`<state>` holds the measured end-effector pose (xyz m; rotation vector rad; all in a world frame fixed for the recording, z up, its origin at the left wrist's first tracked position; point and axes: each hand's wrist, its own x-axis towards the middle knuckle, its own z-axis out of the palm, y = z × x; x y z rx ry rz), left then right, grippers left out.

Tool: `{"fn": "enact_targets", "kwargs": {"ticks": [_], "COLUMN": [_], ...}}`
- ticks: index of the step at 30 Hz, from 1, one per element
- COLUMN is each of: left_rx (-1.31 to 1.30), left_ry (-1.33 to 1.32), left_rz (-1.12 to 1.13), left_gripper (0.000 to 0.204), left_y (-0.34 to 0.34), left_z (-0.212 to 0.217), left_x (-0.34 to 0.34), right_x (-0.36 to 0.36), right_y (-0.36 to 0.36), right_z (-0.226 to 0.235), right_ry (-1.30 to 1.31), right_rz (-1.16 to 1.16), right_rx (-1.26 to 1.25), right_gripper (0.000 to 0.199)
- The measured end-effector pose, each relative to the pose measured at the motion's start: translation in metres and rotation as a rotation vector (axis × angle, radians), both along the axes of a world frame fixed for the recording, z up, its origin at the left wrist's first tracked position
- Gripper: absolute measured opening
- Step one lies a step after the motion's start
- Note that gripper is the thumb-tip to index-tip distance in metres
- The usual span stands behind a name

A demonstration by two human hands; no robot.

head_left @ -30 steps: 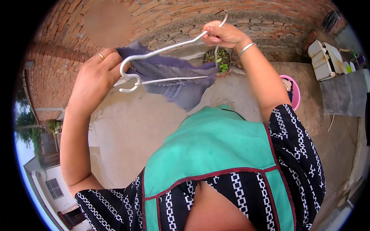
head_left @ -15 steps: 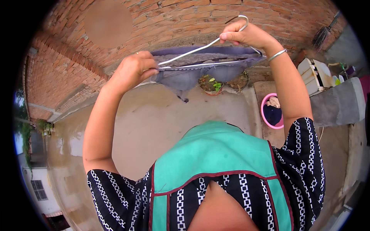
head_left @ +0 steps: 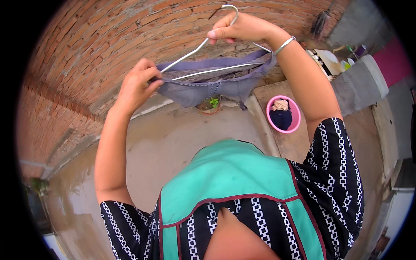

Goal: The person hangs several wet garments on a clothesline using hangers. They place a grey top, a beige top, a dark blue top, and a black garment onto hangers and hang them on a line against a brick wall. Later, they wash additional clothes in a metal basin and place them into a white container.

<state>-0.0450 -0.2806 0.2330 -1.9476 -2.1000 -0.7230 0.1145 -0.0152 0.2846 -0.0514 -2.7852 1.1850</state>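
Both arms are raised higher than 0.5 s ago, and the hanger now sits level against the brick wall (head_left: 108,39). The right hand (head_left: 242,29) is clenched around the neck of the white wire hanger (head_left: 203,71), its hook poking up above the fingers. The left hand (head_left: 136,84) pinches the hanger's left end together with the cloth. A grey-purple garment (head_left: 208,89) drapes over the lower bar, sagging in soft folds. The hanger's long axis runs left to right, tilting slightly upward toward the right hand. Below, a pink basin (head_left: 295,125) of clothes stands on the concrete floor (head_left: 173,134).
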Motion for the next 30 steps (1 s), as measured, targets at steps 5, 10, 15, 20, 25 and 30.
{"fn": "enact_targets", "kwargs": {"ticks": [5,10,15,20,25,30], "left_rx": [0.186,0.035,-0.033,-0.027,0.182,0.487], "left_ry": [0.062,-0.215,-0.265,-0.382,-0.311,-0.025], "left_rz": [0.002,-0.031,0.031,0.047,-0.01,-0.151], "left_gripper": [0.021,0.021,0.016,0.016,0.016,0.016], "left_y": [0.008,0.017,0.021,0.047,0.096,0.152], "left_z": [-0.003,-0.003,0.0,0.008,0.031,0.084], "left_x": [-0.003,-0.011,-0.003,0.004,-0.006,-0.027], "right_x": [0.006,0.002,0.006,0.01,0.041,0.054], "right_y": [0.007,-0.001,-0.009,0.022,0.047,0.065], "right_z": [0.004,0.01,0.019,0.022,0.069,0.139], "right_ry": [-0.013,-0.015,-0.049,0.009,0.097,0.302], "right_rz": [-0.054,-0.009,-0.038,0.112,0.01,-0.076], "right_rx": [0.065,0.012,0.039,-0.075,-0.022,0.078], "right_gripper": [0.03,0.029,0.026,0.025,0.024,0.014]}}
